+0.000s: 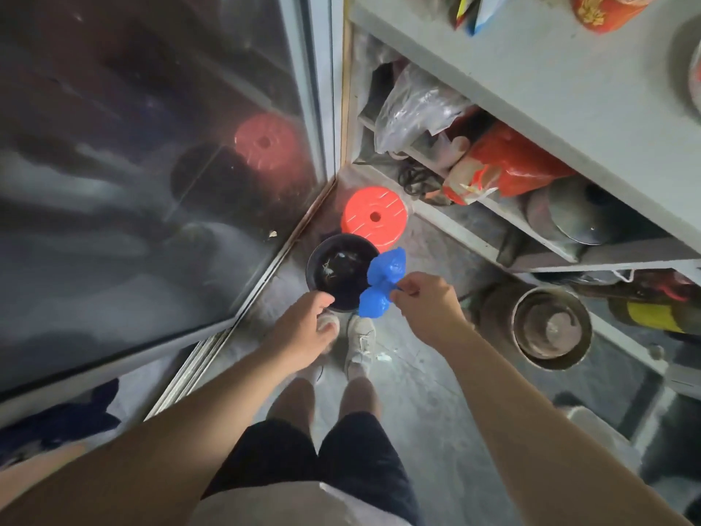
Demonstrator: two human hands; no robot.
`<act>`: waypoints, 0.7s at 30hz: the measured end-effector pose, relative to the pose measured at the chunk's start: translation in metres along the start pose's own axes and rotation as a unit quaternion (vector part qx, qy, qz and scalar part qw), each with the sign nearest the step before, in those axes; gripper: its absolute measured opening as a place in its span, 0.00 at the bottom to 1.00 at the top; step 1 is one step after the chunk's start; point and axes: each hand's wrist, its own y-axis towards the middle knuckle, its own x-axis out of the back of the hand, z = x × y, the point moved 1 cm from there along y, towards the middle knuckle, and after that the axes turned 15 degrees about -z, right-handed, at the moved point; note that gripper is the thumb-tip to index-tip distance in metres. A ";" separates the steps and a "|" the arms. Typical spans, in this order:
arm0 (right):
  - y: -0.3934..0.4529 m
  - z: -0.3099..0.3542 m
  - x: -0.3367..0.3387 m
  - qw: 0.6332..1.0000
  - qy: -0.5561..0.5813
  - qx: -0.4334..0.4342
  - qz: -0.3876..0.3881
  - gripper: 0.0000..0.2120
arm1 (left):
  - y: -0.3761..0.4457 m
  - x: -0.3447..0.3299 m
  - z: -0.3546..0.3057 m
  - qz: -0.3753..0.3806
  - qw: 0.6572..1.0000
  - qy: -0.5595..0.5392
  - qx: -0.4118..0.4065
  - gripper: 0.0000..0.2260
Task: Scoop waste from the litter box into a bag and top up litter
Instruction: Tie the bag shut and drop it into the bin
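My right hand (425, 305) pinches the blue bag (383, 284) over the black bin (339, 271), whose rim my left hand (303, 328) grips.

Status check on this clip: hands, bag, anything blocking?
Left hand grips the black bin rim. Right hand pinches the blue bag beside the bin mouth. Red stool just behind; no blockage.

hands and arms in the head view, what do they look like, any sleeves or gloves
Both hands, left and right, are bare: no gloves, rings or watch visible. Both forearms are uncovered down to the bottom of the frame, with no sleeve showing on either.
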 end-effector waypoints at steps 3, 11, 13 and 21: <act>0.031 -0.008 -0.025 0.999 0.023 -0.031 0.007 0.07 | 0.011 -0.010 0.011 -0.030 0.998 -0.023 0.056 0.16; 0.066 -0.022 -0.079 0.995 0.045 -0.084 0.024 0.03 | 0.015 -0.036 0.044 -0.044 0.989 -0.046 0.131 0.14; 0.073 -0.028 -0.094 0.995 0.042 -0.088 0.031 0.03 | 0.015 -0.044 0.051 -0.047 0.988 -0.049 0.135 0.15; 0.115 -0.063 -0.176 0.991 0.039 -0.114 0.051 0.04 | 0.051 -0.088 0.074 -0.051 0.987 -0.054 0.144 0.17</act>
